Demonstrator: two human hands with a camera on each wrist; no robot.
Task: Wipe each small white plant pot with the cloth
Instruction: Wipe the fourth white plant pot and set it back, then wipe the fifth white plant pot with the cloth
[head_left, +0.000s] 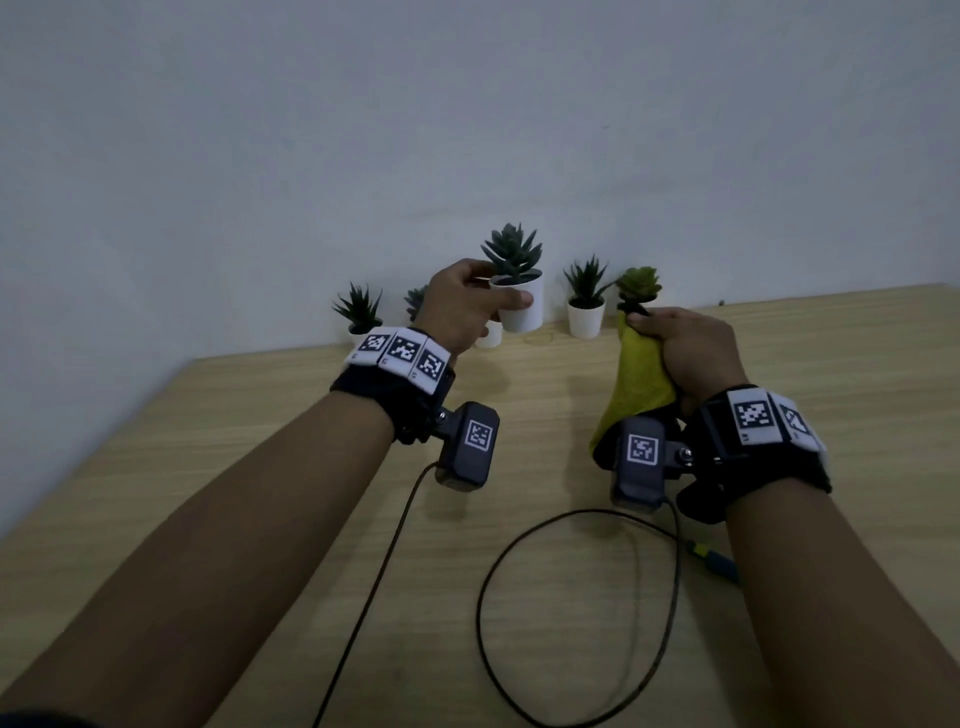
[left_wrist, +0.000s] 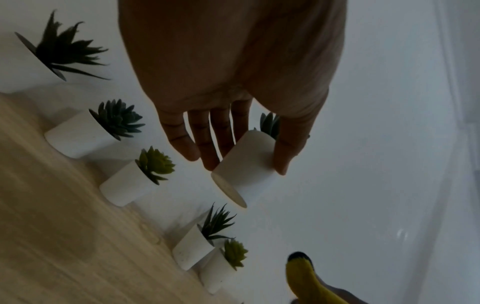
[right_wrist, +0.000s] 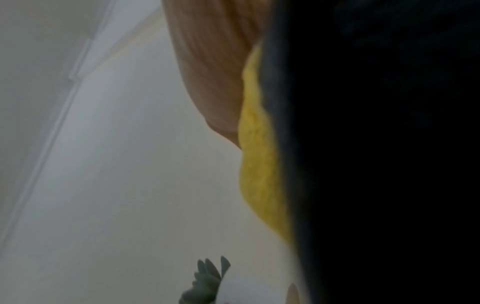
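Observation:
My left hand (head_left: 493, 304) grips a small white pot (head_left: 522, 312) with a blue-green succulent, thumb on the front and fingers behind, and holds it lifted above the wooden table (head_left: 519, 405). In the left wrist view the same pot (left_wrist: 249, 181) sits between thumb and fingers (left_wrist: 205, 152). My right hand (head_left: 675, 343) grips a yellow cloth (head_left: 639, 379) that hangs below the fist, a hand's width right of the pot and not touching it. The cloth (right_wrist: 259, 164) fills the right wrist view beside my palm. Several other white pots (head_left: 586, 319) (left_wrist: 124, 187) stand along the wall.
A yellow-green succulent (head_left: 640, 283) stands just behind my right hand, its pot hidden. The far-left pot (head_left: 358, 326) stands near the table's left edge. A black cable (head_left: 519, 545) loops over the table in front of me. The wall (head_left: 467, 130) rises directly behind the pots.

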